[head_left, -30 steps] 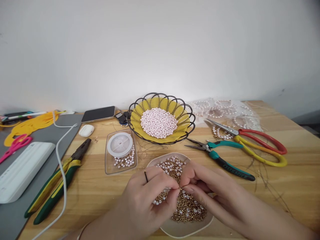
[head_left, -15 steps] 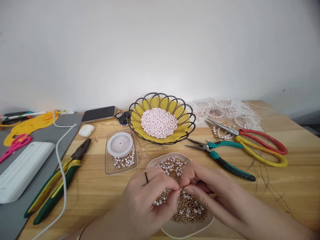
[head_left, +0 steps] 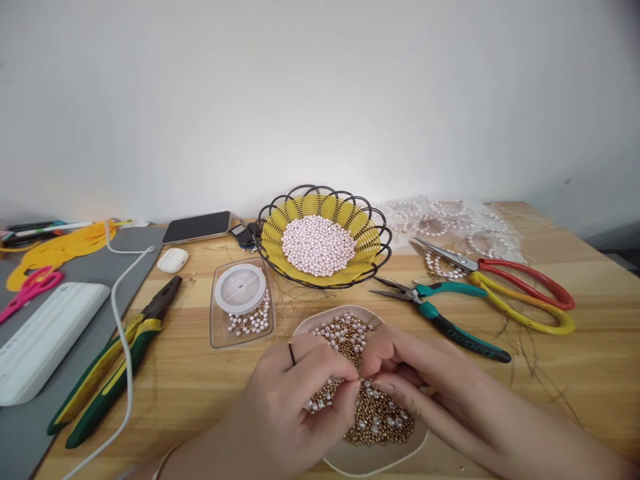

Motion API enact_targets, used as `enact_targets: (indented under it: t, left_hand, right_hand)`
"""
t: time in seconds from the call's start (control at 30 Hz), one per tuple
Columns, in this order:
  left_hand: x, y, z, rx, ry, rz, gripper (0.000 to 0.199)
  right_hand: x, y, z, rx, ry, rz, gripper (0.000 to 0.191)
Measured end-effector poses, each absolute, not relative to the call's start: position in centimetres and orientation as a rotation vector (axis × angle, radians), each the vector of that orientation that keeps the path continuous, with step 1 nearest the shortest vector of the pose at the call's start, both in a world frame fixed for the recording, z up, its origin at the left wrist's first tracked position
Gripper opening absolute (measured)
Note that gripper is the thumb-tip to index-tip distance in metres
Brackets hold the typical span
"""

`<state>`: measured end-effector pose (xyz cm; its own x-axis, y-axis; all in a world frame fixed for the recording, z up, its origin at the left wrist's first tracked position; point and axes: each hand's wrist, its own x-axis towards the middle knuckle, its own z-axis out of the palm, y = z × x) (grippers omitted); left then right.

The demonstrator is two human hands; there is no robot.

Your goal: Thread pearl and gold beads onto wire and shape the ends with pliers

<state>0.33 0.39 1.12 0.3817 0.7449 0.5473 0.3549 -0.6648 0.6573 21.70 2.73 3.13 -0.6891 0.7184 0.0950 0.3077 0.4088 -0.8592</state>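
Observation:
My left hand point(head_left: 310, 393), with a black ring on one finger, pinches something too small to make out between thumb and forefinger. My right hand point(head_left: 425, 380) meets it fingertip to fingertip, thumb and fingers bent close around the same tiny spot. Both are held over a pale dish point(head_left: 373, 461) of gold beads point(head_left: 380, 423) and pearl beads point(head_left: 345, 328); they hide part of it. Behind the dish stands a yellow basket point(head_left: 273, 230) with a black looped rim, holding many pinkish pearl beads point(head_left: 319, 245).
Left of the dish is a clear box point(head_left: 215, 330) with a white spool point(head_left: 240, 289). Green-yellow pliers point(head_left: 120, 360) and a white cable point(head_left: 125, 333) lie farther left. At right are teal needle-nose pliers point(head_left: 445, 317), red-yellow scissors point(head_left: 525, 287) and bagged pearl strands point(head_left: 450, 220).
My right thumb has shifted slightly to the right, away from my left fingertips. Otherwise the hands stay almost in place, and the things on the table have not moved.

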Motion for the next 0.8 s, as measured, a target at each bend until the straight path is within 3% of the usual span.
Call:
enact_targets:
  t: [0.8]
  left_hand:
    - [0.36,0.31,1.18,2.188,0.931,1.191,0.016]
  right_hand:
    - [21.90,2.76,2.95,-0.845,-2.268,1.116,0.012]
